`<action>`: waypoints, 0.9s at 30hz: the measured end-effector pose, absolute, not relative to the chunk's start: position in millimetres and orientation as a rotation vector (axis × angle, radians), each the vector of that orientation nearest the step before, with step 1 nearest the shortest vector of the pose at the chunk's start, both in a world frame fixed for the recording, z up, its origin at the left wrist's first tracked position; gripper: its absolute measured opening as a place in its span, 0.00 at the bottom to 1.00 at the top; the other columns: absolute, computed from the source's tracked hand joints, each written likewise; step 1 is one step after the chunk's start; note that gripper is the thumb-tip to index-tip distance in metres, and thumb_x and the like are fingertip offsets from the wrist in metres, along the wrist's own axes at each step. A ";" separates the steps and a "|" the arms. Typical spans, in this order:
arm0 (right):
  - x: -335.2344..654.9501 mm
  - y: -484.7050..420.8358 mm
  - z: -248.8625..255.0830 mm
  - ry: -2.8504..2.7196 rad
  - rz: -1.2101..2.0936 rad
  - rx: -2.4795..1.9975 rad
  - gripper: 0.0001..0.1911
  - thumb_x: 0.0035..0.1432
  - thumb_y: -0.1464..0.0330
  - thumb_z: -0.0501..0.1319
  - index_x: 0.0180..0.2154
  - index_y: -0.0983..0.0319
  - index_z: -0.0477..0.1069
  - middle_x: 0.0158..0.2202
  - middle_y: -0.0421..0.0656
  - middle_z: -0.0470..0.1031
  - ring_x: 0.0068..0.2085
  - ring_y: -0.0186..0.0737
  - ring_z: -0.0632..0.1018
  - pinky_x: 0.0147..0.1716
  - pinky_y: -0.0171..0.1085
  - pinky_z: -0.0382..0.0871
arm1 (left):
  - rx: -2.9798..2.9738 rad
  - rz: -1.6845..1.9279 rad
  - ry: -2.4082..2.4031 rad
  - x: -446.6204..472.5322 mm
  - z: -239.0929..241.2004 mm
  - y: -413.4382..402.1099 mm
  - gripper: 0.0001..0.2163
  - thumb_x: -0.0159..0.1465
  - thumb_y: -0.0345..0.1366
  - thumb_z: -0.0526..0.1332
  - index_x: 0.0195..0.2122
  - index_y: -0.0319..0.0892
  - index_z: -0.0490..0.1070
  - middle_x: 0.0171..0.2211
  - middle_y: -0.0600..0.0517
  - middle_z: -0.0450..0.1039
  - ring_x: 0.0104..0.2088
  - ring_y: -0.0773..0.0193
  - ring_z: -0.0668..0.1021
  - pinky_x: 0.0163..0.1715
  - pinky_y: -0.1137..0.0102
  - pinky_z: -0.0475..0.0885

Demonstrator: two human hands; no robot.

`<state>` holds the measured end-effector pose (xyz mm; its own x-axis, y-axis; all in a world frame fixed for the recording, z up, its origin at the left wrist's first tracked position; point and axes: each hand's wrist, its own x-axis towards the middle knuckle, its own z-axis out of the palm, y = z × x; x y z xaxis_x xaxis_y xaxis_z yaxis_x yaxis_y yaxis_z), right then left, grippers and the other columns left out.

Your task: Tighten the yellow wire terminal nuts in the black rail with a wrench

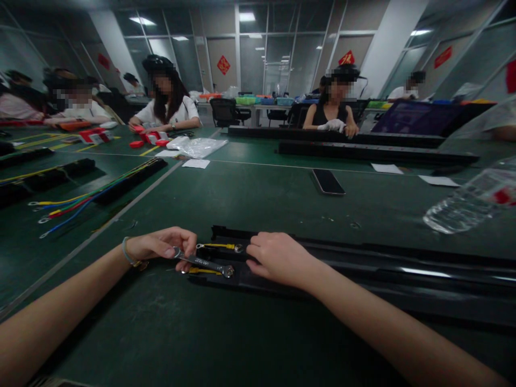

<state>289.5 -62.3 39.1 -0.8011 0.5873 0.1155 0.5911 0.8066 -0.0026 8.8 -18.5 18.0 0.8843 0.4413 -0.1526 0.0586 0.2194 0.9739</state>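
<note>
While the left end of a slim silver metal wrench (203, 263) is clasped between thumb and fingers of the left hand (171, 244), its ring end is set at a shiny metal fastener (228, 271) in a long black channelled rail (363, 262). The right hand (280, 259) lies over the rail, fingers curled; grip cannot be told. Wrench judged rigid, light, smooth; best held by the shank's far end. Long axis: left-right, ring pointing right, slightly toward the wearer.
</note>
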 end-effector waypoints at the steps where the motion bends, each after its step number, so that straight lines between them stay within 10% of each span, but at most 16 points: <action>1: 289.6 -62.3 39.5 -2.880 -0.050 -0.951 0.13 0.55 0.65 0.51 0.33 0.65 0.70 0.32 0.44 0.71 0.33 0.37 0.70 0.31 0.35 0.65 | 1.334 0.275 0.444 9.0 18.2 -18.6 0.12 0.49 0.40 0.62 0.30 0.36 0.66 0.24 0.48 0.69 0.26 0.61 0.71 0.30 0.66 0.67; 27: 292.8 -57.7 43.8 -2.851 0.175 -0.981 0.10 0.53 0.66 0.55 0.34 0.64 0.71 0.32 0.43 0.71 0.33 0.36 0.72 0.32 0.35 0.66 | 1.338 0.255 0.428 8.2 20.0 -21.4 0.14 0.48 0.41 0.63 0.31 0.37 0.67 0.24 0.48 0.70 0.26 0.60 0.72 0.32 0.65 0.68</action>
<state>292.8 -57.7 43.8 -0.7825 0.6179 0.0772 0.6037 0.7832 -0.1487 8.2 -21.4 20.0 0.8957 0.4175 -0.1529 0.0638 0.2196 0.9735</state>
